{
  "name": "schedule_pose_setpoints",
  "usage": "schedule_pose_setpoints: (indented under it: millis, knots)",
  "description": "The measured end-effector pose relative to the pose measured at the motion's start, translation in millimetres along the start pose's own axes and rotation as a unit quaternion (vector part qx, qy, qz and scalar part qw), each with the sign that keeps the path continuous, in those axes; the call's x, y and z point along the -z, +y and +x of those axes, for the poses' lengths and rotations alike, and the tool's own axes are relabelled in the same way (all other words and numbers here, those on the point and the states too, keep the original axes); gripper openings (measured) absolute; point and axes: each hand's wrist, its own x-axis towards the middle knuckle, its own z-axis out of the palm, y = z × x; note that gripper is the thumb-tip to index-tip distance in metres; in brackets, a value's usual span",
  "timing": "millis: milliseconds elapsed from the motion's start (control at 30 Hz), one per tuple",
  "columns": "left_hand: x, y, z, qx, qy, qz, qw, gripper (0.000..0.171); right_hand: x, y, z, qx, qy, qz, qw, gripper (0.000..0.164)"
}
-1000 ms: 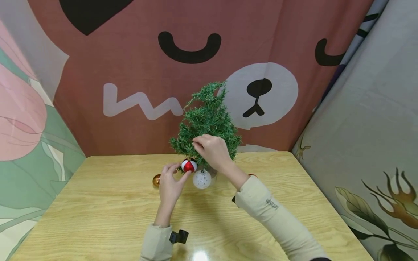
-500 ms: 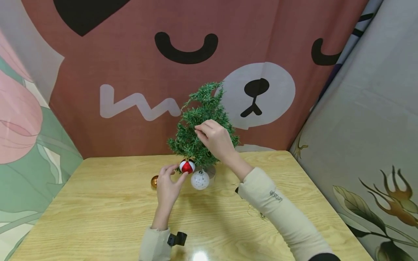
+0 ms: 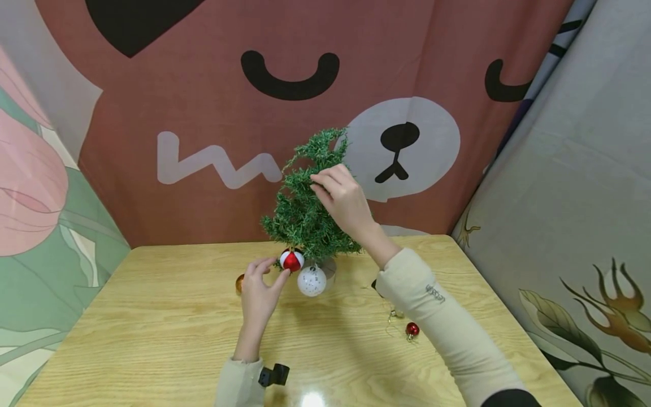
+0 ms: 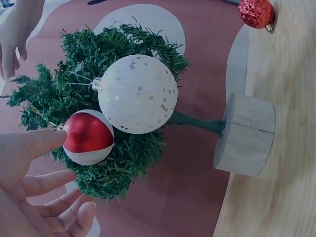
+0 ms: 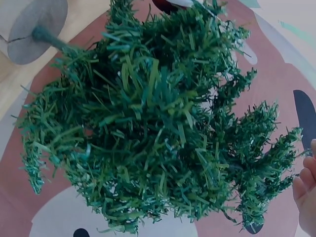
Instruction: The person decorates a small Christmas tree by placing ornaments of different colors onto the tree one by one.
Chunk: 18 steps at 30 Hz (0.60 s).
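Note:
A small green artificial Christmas tree (image 3: 305, 217) stands at the table's back on a round wooden base (image 4: 247, 136). Low on it hang a red-and-white bauble (image 3: 292, 260) and a white bauble with silvery spots (image 3: 312, 281). My left hand (image 3: 258, 294) is beside the red-and-white bauble, its thumb at the ball and the other fingers loosely spread, as the left wrist view shows. Before the upper branches is my right hand (image 3: 347, 203), fingers loosely bent, with nothing visible in it. In the right wrist view its fingertips (image 5: 307, 180) are near a branch tip.
A red bauble (image 3: 412, 329) lies on the wooden table (image 3: 168, 322) right of the tree, with a small gold-coloured piece (image 3: 395, 314) near it. A copper-coloured bauble (image 3: 239, 284) sits behind my left hand. A printed curtain (image 3: 203, 113) hangs close behind the table.
My right hand has risen along the tree and a little to the right, and its sleeve now uncovers the red bauble. My left hand has drawn back slightly from the red-and-white bauble.

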Motion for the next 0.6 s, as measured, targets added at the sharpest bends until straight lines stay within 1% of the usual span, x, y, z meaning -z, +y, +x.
schedule_pose_setpoints:
  millis: [233,467,600]
  knots:
    - [1.5,-2.3,-2.3,-0.006,0.008,-0.002,1.0,0.037,1,7,10,0.025,0.024,0.002,0.999,0.015]
    - [4.4,-5.6,-4.9,-0.017,0.021,-0.004,0.9996,0.036,1,10,21,0.039,0.033,-0.018,0.999,0.017]
    - [5.9,-7.7,-6.2,-0.018,0.026,0.0,0.9995,0.034,0,13,26,0.046,0.037,-0.026,0.998,0.018]
